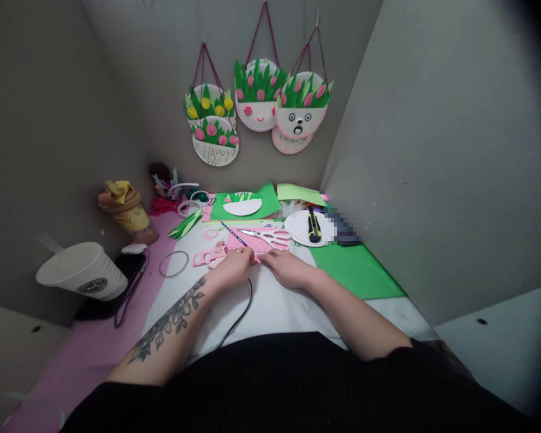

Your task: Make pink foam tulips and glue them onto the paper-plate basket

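Observation:
My left hand (232, 266) is closed, its fingertips pinching a small piece of pink paper (258, 258) low over the white table cover. Fingers drawn together, my right hand (285, 267) grips the other side of that piece, and most of it is hidden by both hands. Just beyond them lie white-handled scissors (277, 236) with the blades pointing left. A dark striped pencil (233, 234) rests slanted near my left fingertips. Left of that hand are cut pink paper scraps (202, 258). Part of a pink sheet (237, 239) shows behind the hands.
A paper plate (293, 227) bears a yellow-black cutter (314, 225). Green sheets (356, 270) lie at right. A half plate with paper grass (242, 207) sits at the back. A white cup (83, 273) and a drink (128, 213) stand left. Decorated plates (216, 150) hang on the wall.

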The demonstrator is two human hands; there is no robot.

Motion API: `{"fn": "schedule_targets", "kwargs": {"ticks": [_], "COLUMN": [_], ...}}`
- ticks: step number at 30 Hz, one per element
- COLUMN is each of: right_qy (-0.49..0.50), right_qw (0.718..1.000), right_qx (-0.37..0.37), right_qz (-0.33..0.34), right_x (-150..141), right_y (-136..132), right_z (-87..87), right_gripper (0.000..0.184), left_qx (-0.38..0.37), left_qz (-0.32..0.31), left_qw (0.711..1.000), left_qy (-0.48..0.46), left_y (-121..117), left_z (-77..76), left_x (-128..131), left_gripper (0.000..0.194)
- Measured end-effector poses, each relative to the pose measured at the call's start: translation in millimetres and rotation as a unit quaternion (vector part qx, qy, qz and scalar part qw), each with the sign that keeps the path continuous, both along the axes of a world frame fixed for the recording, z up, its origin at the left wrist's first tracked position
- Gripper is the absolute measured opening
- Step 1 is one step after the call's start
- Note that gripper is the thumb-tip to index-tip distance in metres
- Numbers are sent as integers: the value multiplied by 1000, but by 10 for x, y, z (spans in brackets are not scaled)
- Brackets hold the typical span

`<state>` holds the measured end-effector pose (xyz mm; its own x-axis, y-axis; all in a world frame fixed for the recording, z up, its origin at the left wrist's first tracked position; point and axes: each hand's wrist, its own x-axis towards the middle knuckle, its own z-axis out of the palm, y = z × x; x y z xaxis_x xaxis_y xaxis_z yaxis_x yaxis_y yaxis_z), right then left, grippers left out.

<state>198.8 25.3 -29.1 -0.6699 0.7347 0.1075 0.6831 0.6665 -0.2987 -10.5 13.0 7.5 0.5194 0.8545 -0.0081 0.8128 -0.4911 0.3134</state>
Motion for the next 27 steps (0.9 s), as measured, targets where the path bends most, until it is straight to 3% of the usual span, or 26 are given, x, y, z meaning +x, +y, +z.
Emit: {"fn": "schedule_targets", "kwargs": {"ticks": [14,27], "right_qy": [49,18], "right_qw": [997,999], "right_qx": [-50,-33], "right_qz": [-17,-5], "right_x": [39,28], "right_y": [6,-34], "right_z": [44,112], "right_gripper": [32,29], "left_qx": [5,3], "left_qz": [2,2], "left_qw": [1000,1000], "left_qy": [-3,-1], "left_y": [4,20], "left_z": [-11,-35], "left_x": [-10,-5], "left_gripper": [18,18]}}
